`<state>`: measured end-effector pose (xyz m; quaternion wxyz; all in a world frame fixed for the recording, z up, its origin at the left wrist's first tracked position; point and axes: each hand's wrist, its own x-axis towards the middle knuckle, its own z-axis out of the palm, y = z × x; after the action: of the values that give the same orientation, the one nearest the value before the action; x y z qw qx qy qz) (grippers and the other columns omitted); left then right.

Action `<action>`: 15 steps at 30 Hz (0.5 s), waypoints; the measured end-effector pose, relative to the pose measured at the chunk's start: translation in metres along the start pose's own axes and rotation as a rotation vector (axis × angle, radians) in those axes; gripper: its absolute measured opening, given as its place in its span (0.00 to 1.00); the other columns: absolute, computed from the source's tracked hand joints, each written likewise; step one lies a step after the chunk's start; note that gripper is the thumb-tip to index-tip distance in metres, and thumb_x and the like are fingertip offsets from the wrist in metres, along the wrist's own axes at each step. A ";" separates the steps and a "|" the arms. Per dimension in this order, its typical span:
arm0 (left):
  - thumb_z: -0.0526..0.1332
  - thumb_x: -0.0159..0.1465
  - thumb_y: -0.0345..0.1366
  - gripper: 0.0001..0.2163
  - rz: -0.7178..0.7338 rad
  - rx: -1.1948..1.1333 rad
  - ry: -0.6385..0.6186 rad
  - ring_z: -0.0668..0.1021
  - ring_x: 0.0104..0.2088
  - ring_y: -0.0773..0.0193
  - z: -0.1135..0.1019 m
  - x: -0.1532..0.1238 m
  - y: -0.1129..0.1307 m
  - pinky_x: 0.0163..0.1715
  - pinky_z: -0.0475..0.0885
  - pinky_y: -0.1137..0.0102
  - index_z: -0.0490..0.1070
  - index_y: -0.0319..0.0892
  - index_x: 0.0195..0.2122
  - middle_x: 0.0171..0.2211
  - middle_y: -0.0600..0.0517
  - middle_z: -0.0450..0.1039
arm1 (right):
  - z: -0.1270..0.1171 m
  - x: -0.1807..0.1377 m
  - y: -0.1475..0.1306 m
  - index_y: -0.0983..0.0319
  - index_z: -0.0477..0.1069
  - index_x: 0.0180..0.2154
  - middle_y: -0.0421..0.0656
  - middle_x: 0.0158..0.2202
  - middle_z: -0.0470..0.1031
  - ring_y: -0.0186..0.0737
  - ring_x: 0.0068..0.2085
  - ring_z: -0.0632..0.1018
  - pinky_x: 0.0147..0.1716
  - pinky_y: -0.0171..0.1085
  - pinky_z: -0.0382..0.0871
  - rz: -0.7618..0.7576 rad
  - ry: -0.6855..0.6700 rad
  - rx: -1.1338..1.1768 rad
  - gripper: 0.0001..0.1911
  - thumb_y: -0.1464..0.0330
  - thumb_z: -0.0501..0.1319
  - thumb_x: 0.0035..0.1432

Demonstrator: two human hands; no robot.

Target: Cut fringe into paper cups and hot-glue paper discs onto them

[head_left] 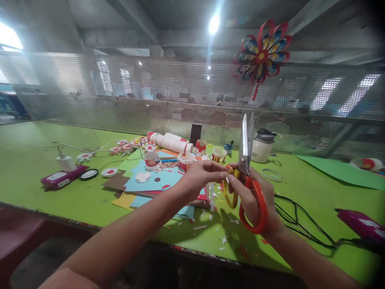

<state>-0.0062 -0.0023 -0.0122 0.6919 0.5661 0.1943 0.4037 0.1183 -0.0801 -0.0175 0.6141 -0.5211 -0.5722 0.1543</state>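
Observation:
My right hand (251,196) grips a pair of scissors (247,160) with red and yellow handles, the steel blades pointing straight up and nearly closed. My left hand (200,176) reaches across from the left and pinches a small piece near the scissor pivot, too small to name. Both hands hover over the green table (75,196), above scattered white paper snippets (210,222).
Coloured paper sheets (153,180) and paper cups (186,159) lie behind my hands. A glue gun (61,178) sits at left, another (362,225) at right with black cables (300,224). A white jar (262,146) and a paper pinwheel (263,54) on the mesh fence stand beyond.

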 end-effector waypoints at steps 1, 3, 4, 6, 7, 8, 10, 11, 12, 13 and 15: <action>0.69 0.46 0.31 0.08 -0.020 -0.035 -0.014 0.74 0.27 0.68 0.000 0.000 0.000 0.35 0.68 0.68 0.75 0.36 0.27 0.25 0.50 0.74 | 0.000 0.001 -0.001 0.62 0.67 0.42 0.35 0.24 0.66 0.33 0.23 0.69 0.24 0.35 0.64 -0.021 -0.004 -0.011 0.12 0.67 0.60 0.55; 0.69 0.48 0.33 0.07 -0.057 -0.076 -0.041 0.75 0.28 0.68 -0.001 -0.001 -0.001 0.35 0.67 0.69 0.74 0.36 0.26 0.26 0.48 0.74 | -0.001 0.003 -0.003 0.62 0.67 0.43 0.36 0.25 0.66 0.33 0.24 0.69 0.24 0.36 0.65 -0.062 -0.013 -0.031 0.13 0.67 0.60 0.55; 0.68 0.48 0.33 0.07 -0.063 -0.073 -0.048 0.75 0.29 0.67 -0.001 -0.001 -0.001 0.35 0.67 0.69 0.74 0.35 0.25 0.26 0.48 0.73 | 0.000 0.004 -0.003 0.62 0.67 0.44 0.36 0.25 0.66 0.33 0.24 0.69 0.25 0.36 0.65 -0.079 -0.013 -0.040 0.14 0.67 0.60 0.55; 0.67 0.50 0.34 0.07 -0.050 -0.042 -0.057 0.74 0.29 0.68 -0.002 0.000 0.000 0.34 0.67 0.70 0.74 0.36 0.25 0.27 0.48 0.73 | 0.001 0.006 -0.003 0.62 0.67 0.44 0.36 0.25 0.66 0.34 0.25 0.69 0.26 0.37 0.66 -0.093 -0.014 -0.054 0.14 0.67 0.60 0.55; 0.67 0.50 0.34 0.07 -0.039 -0.019 -0.060 0.74 0.29 0.68 -0.003 0.000 0.000 0.33 0.66 0.70 0.74 0.36 0.25 0.27 0.49 0.73 | 0.002 0.007 -0.002 0.62 0.67 0.44 0.36 0.25 0.66 0.34 0.25 0.69 0.27 0.37 0.66 -0.093 -0.015 -0.057 0.14 0.67 0.60 0.55; 0.67 0.50 0.34 0.07 -0.030 0.004 -0.062 0.74 0.28 0.69 -0.004 0.001 0.002 0.33 0.66 0.71 0.74 0.36 0.25 0.26 0.49 0.73 | 0.003 0.008 -0.002 0.62 0.67 0.44 0.36 0.25 0.66 0.34 0.25 0.69 0.27 0.36 0.66 -0.090 -0.016 -0.059 0.13 0.67 0.59 0.55; 0.66 0.51 0.34 0.06 -0.012 0.049 -0.053 0.73 0.27 0.69 -0.009 0.003 0.006 0.32 0.67 0.71 0.74 0.36 0.25 0.25 0.50 0.73 | 0.005 0.012 -0.002 0.62 0.67 0.44 0.36 0.26 0.66 0.34 0.25 0.69 0.27 0.36 0.66 -0.078 -0.030 -0.065 0.14 0.66 0.59 0.56; 0.66 0.51 0.34 0.06 0.000 0.074 -0.036 0.73 0.27 0.69 -0.013 0.004 0.009 0.31 0.67 0.71 0.74 0.36 0.25 0.25 0.50 0.73 | 0.005 0.014 -0.002 0.62 0.67 0.44 0.37 0.26 0.67 0.34 0.26 0.70 0.28 0.36 0.66 -0.069 -0.042 -0.070 0.14 0.65 0.59 0.56; 0.66 0.51 0.34 0.06 0.020 0.097 -0.008 0.73 0.27 0.69 -0.018 0.006 0.012 0.31 0.67 0.71 0.74 0.36 0.25 0.25 0.50 0.72 | 0.005 0.015 -0.001 0.62 0.67 0.44 0.37 0.26 0.68 0.34 0.26 0.70 0.28 0.36 0.66 -0.059 -0.055 -0.075 0.14 0.64 0.59 0.57; 0.65 0.51 0.34 0.06 0.049 0.110 0.031 0.73 0.27 0.69 -0.024 0.007 0.015 0.30 0.67 0.72 0.73 0.36 0.25 0.24 0.50 0.72 | 0.004 0.017 -0.001 0.62 0.68 0.43 0.38 0.25 0.68 0.35 0.25 0.70 0.27 0.36 0.66 -0.044 -0.079 -0.086 0.14 0.63 0.58 0.57; 0.65 0.51 0.35 0.06 0.119 0.095 0.120 0.73 0.28 0.69 -0.036 0.011 0.021 0.31 0.67 0.72 0.73 0.36 0.26 0.25 0.50 0.72 | 0.002 0.017 0.000 0.63 0.69 0.39 0.38 0.24 0.67 0.35 0.24 0.69 0.26 0.36 0.64 -0.003 -0.164 -0.126 0.13 0.60 0.57 0.58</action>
<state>-0.0334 0.0297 -0.0005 0.6263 0.5836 0.2204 0.4676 0.1212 -0.0656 -0.0086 0.5315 -0.5434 -0.6300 0.1591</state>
